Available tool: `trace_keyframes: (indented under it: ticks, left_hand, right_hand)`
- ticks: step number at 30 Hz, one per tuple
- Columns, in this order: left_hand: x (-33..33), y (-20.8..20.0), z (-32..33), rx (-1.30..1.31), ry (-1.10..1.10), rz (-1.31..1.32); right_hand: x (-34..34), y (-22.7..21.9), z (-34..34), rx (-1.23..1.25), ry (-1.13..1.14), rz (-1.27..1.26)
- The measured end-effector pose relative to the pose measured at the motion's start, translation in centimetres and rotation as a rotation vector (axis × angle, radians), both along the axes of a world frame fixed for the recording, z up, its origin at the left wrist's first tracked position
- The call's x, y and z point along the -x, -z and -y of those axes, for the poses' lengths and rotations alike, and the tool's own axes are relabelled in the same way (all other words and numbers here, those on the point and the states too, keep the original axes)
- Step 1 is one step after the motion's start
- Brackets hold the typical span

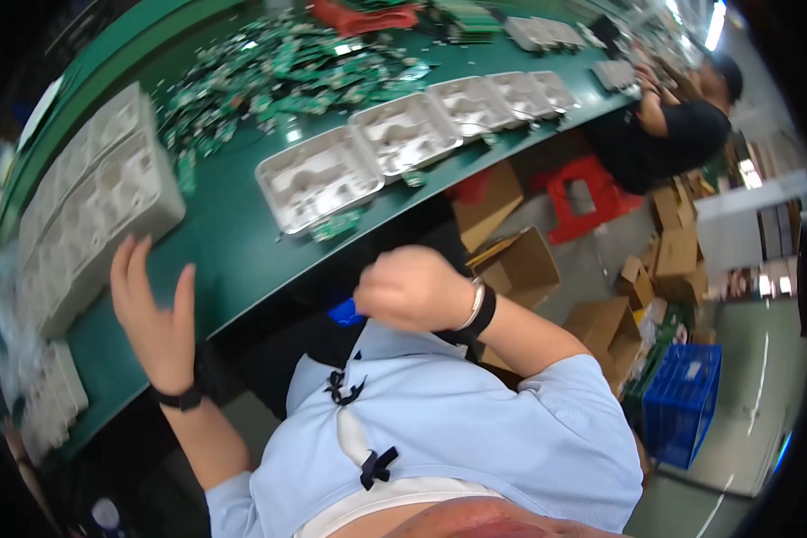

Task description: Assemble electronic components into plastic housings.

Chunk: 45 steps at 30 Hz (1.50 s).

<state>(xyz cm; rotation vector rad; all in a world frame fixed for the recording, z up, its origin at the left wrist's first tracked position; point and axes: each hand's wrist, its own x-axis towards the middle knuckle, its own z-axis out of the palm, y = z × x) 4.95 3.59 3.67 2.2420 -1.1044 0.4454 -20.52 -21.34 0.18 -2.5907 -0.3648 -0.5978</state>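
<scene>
My left hand [157,327] is open, fingers spread, beside the end of a stack of grey moulded trays [121,193] on the left of the green table [220,269]. I see nothing in it. My right hand [410,289] is curled closed in front of my body, off the table edge; what its fingers hold, if anything, is hidden. A blue thing [345,312] shows just below it, too little to name. Ahead lies a row of several grey trays, the nearest tray [323,175] with a green circuit board [336,224] at its front edge.
A large heap of green circuit boards [287,76] covers the back of the table, near a red container [365,16]. A co-worker [677,130] is at the far right. Cardboard boxes [520,267], a red stool [587,199] and a blue crate [683,403] stand on the right.
</scene>
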Motion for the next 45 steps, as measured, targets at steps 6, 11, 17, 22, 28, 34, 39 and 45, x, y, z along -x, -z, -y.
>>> trace_keyframes:
  ticks: [6,11,17,22,28,34,39,45]
  left_hand:
    - [1.2,2.4,-3.5,0.124,0.021,-0.043]
    - [-0.1,4.1,-4.9,0.187,-0.096,0.008]
    - [-1.0,4.9,-4.3,0.265,-0.105,0.033]
    - [-0.7,5.2,-3.9,0.261,-0.114,-0.008]
    - [-0.7,6.1,-3.7,0.212,-0.088,0.063]
    - [-0.7,5.7,-3.5,0.167,-0.130,0.085]
    - [-0.5,6.0,-3.5,0.189,-0.134,0.128]
    - [4.1,8.7,-3.5,0.372,0.151,0.153]
  right_hand:
    - [12.2,10.7,-0.9,-0.122,0.386,-0.364]
    - [16.3,14.1,-3.9,-0.220,0.756,-0.234]
    - [17.1,15.5,-3.8,-0.309,0.954,-0.261]
    - [17.8,13.6,-2.8,-0.675,0.917,-0.638]
    - [12.1,9.9,0.3,-0.552,0.883,-1.048]
    - [5.9,11.3,2.1,-0.801,0.733,-1.083]
    - [1.9,15.2,2.3,-0.435,0.627,-0.870]
    - [0.8,15.0,2.7,-0.084,0.475,-0.761]
